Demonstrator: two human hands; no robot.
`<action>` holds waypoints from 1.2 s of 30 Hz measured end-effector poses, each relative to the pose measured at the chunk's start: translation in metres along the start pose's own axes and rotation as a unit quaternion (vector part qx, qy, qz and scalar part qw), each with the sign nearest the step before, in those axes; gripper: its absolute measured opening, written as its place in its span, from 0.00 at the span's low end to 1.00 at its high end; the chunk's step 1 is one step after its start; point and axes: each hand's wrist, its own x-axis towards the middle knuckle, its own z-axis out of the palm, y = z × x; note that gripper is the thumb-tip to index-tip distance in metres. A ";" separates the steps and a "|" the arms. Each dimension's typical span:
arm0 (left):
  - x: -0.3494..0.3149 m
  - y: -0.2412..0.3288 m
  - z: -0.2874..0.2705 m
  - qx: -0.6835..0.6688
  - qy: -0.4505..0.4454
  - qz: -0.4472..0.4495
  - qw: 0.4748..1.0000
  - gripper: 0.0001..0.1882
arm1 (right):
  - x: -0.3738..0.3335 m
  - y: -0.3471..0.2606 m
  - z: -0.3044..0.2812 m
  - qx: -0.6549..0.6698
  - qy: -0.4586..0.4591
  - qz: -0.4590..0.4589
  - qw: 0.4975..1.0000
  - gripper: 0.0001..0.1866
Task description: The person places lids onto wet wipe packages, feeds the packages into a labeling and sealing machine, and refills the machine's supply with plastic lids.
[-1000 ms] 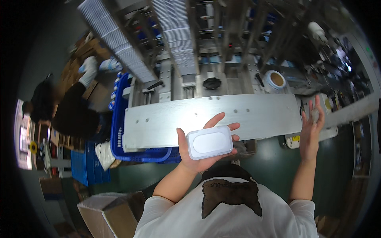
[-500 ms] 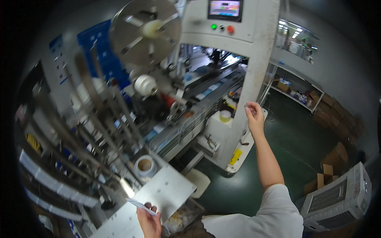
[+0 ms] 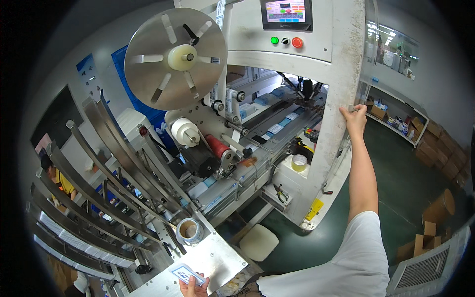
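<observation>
My left hand (image 3: 194, 287), low in the head view, pinches a small flat white card (image 3: 188, 273) with a blue border and print. It is over the bare metal plate (image 3: 217, 252) at the near end of the machine. My right arm reaches forward, and my right hand (image 3: 354, 120) is closed at the right edge of the machine's white upright post (image 3: 341, 84). Something small and grey shows between thumb and fingers there; I cannot make out what it is. A roll of tape (image 3: 189, 231) stands on the plate, ahead of my left hand.
A large metal reel disc (image 3: 175, 58) and curved metal magazine rails (image 3: 106, 183) fill the left. A conveyor (image 3: 282, 126) with blue-white packets runs into the machine. Above are a screen (image 3: 287, 14) and buttons. A stool (image 3: 259, 242), shelf (image 3: 396, 111) and boxes stand around.
My right hand has come up against the post's right edge. The card in my left hand has turned from edge-on to show its printed face. The view has shifted.
</observation>
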 end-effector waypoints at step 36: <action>0.068 -0.116 0.049 0.232 0.218 0.128 0.939 0.20 | -0.183 0.082 0.323 0.113 -0.330 0.043 0.936 0.10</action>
